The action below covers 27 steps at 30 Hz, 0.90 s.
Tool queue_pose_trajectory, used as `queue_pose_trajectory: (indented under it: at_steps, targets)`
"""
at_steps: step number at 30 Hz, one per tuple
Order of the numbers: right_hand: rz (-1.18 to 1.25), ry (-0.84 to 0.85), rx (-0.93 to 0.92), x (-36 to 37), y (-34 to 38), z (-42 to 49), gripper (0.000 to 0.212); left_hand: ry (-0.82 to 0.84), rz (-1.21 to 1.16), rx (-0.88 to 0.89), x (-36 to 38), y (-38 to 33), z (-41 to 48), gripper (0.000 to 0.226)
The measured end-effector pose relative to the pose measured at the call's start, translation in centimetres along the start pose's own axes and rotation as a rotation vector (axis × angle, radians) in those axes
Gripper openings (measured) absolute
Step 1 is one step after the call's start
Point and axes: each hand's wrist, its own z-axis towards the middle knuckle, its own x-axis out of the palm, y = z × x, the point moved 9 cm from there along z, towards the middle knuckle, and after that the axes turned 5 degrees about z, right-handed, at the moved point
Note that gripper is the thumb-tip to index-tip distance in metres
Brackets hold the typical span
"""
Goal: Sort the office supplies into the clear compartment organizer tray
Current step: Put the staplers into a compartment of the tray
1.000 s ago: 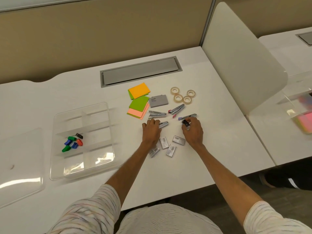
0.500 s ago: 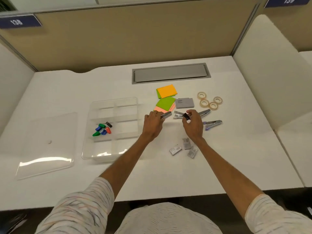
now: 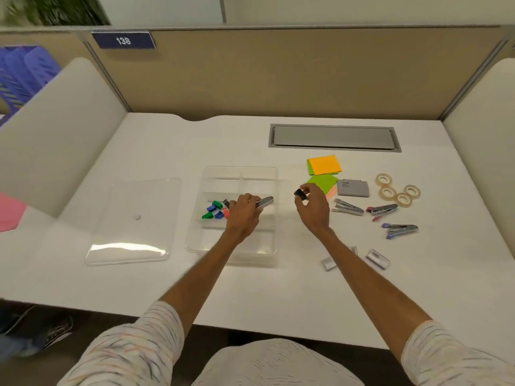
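The clear compartment tray (image 3: pixel 211 172) lies mid-desk, with several coloured binder clips (image 3: pixel 214 210) in its left middle compartment. My left hand (image 3: pixel 243 211) hovers over the tray's middle and grips a small silver stapler (image 3: pixel 264 202). My right hand (image 3: pixel 313 207) is just right of the tray and pinches a small black binder clip (image 3: pixel 300 193) between its fingertips. Three more staplers (image 3: pixel 348 206) (image 3: pixel 382 209) (image 3: pixel 400 229) lie to the right. Sticky note pads (image 3: pixel 324 164), a grey box (image 3: pixel 353 188), tape rolls (image 3: pixel 397 189) and staple boxes (image 3: pixel 377 258) lie around them.
The tray's clear lid (image 3: pixel 133 221) lies flat to the left of it. A grey cable hatch (image 3: pixel 334 136) is set into the desk at the back. White dividers (image 3: pixel 50 140) stand at both sides of the desk.
Both hands lifted off the desk and moved left. The left one carried the stapler over the tray, and the right one carried the black clip to beside it. The view swung left.
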Motion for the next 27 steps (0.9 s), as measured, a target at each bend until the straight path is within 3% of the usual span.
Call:
queue_pose_trajectory:
  at_steps: [11,18,27]
  targets:
    - [-0.057,0.071,-0.017,4.4,1.9,-0.3,0.029,0.056,-0.011,0.016,1.4,2.2,-0.5,0.035]
    - [-0.080,0.065,-0.032,5.1,2.3,0.2,0.027,0.063,-0.166,-0.045,2.0,2.2,0.0,0.036]
    - [-0.069,0.148,-0.053,9.1,3.8,-0.5,0.026,-0.111,-0.253,-0.016,-0.2,5.2,-0.5,0.030]
